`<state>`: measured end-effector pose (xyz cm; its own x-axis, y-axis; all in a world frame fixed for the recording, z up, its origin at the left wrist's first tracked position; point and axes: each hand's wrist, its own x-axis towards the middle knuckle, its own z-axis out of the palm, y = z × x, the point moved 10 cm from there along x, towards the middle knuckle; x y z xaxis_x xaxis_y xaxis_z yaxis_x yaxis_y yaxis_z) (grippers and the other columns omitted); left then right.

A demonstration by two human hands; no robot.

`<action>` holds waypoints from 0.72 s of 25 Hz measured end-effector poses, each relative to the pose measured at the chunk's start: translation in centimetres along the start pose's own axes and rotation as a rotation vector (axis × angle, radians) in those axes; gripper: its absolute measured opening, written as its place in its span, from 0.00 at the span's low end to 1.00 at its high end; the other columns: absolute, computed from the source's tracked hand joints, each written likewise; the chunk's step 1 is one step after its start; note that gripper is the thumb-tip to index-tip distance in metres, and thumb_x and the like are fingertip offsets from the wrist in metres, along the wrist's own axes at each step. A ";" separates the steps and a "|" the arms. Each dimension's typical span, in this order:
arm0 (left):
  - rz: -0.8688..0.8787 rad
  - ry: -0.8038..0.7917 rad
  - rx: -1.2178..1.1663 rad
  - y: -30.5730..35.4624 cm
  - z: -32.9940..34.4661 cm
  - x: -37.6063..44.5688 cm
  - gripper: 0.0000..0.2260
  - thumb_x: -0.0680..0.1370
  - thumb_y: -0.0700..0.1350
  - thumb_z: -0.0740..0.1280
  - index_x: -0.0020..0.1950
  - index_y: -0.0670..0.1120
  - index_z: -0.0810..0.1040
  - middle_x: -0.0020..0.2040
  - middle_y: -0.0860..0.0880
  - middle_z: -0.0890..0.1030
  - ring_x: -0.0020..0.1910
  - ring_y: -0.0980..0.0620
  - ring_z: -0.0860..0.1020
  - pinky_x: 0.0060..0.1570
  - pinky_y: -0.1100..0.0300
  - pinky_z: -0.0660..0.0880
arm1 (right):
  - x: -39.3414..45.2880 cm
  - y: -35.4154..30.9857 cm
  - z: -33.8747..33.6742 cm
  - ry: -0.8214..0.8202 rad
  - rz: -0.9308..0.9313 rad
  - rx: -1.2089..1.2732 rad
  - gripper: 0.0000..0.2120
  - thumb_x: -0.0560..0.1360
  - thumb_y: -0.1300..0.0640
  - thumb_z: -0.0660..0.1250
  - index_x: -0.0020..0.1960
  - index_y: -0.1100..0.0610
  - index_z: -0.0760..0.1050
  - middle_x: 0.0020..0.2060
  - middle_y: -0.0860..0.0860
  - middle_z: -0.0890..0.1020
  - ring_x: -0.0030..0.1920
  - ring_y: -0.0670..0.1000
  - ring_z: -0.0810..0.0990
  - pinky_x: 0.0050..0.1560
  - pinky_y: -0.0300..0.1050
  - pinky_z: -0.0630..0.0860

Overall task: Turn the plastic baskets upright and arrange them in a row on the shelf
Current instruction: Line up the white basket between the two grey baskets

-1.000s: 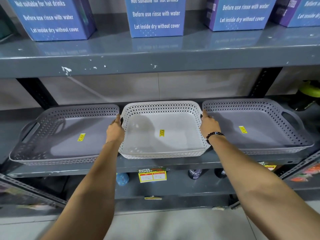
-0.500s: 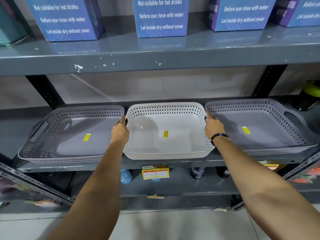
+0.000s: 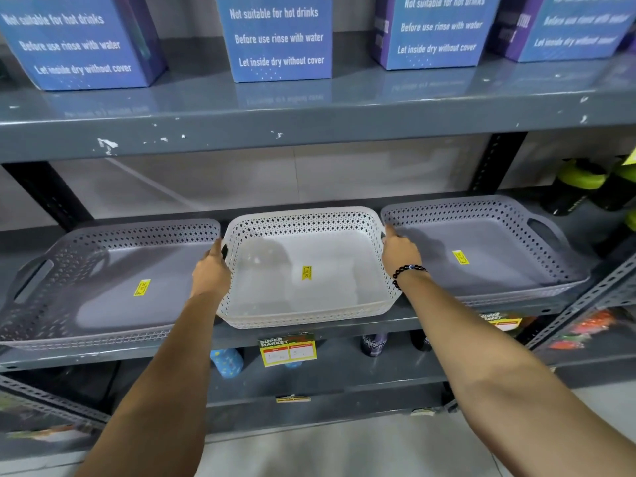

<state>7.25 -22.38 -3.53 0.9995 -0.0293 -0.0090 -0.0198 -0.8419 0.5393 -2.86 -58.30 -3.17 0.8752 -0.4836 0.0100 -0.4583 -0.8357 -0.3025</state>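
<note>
My left hand grips the white basket's left rim, my right hand its right rim. It sits upright on the grey shelf, between two upright grey baskets, left and right, touching both.

Soft, even indoor light falls from above and in front, fairly bright with a cool cast. The glossy grey metal upper shelf mirrors the blue cardboard boxes standing on it as faint reflections. Blurred shadows of the forearms lie on the floor of the white perforated plastic basket. The lower shelves sit in dim shade. Wide-angle distortion bows straight lines toward the edges, and lettering on the outer boxes is smeared while the centre stays sharp.
</note>
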 end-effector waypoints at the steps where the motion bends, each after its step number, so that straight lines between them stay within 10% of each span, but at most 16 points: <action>1: -0.001 0.004 -0.004 0.0 0.0 0.0 0.27 0.80 0.31 0.51 0.78 0.47 0.56 0.65 0.34 0.74 0.58 0.33 0.75 0.56 0.42 0.75 | 0.0 0.0 -0.1 0.000 0.005 0.000 0.24 0.78 0.68 0.53 0.74 0.60 0.57 0.52 0.64 0.82 0.51 0.62 0.82 0.50 0.55 0.80; 18: -0.005 0.020 0.036 0.1 -0.3 -0.4 0.24 0.81 0.34 0.51 0.77 0.44 0.58 0.64 0.32 0.74 0.57 0.31 0.75 0.56 0.40 0.74 | -0.2 -0.9 -0.4 -0.034 0.034 -0.019 0.28 0.77 0.71 0.52 0.76 0.61 0.53 0.55 0.64 0.82 0.53 0.60 0.82 0.50 0.53 0.80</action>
<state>6.84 -22.34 -3.21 0.9999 -0.0144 0.0053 -0.0151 -0.8609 0.5086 -2.67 -57.59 -2.55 0.8636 -0.5032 -0.0323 -0.4906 -0.8238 -0.2839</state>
